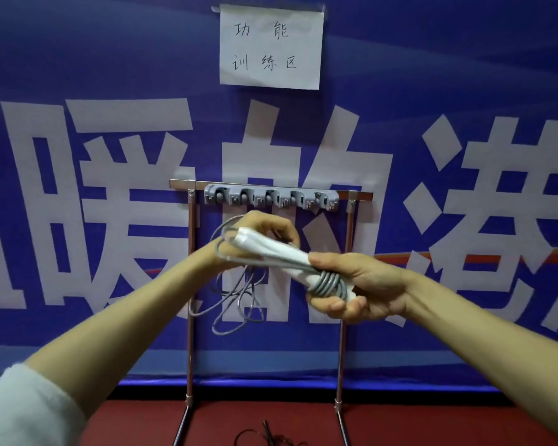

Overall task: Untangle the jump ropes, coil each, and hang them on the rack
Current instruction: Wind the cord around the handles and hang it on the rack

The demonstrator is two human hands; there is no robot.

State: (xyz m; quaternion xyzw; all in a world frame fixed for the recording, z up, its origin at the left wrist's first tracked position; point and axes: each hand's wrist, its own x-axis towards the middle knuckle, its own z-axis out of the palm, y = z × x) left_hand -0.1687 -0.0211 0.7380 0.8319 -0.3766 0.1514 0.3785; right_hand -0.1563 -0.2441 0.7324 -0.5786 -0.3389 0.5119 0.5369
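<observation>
Right hand (361, 284) clamped round the white handles (271, 249), right at the wound turns of grey cord (327, 283). Left hand (264, 233) curled on cord past the handles' far end. Slack dangles below both grips. Best: keep tension, lay turns side by side, tuck the tail. Rack (271, 197) waits behind.

Back wall on my feed was fully covered by a blue banner (110, 43), slightly wrinkled, printed with oversized white characters (94, 201) that ran off both sides of frame. An orange-red stripe (464, 257) crossed its right part. A white paper sheet (271, 46) with handwritten characters was taped up top, centre. The banner's lower band (78, 355) went paler blue, with a dark gap (400, 395) under the hem. The floor (432, 426) was dark red. Lighting was flat and dimmer toward the corners.
</observation>
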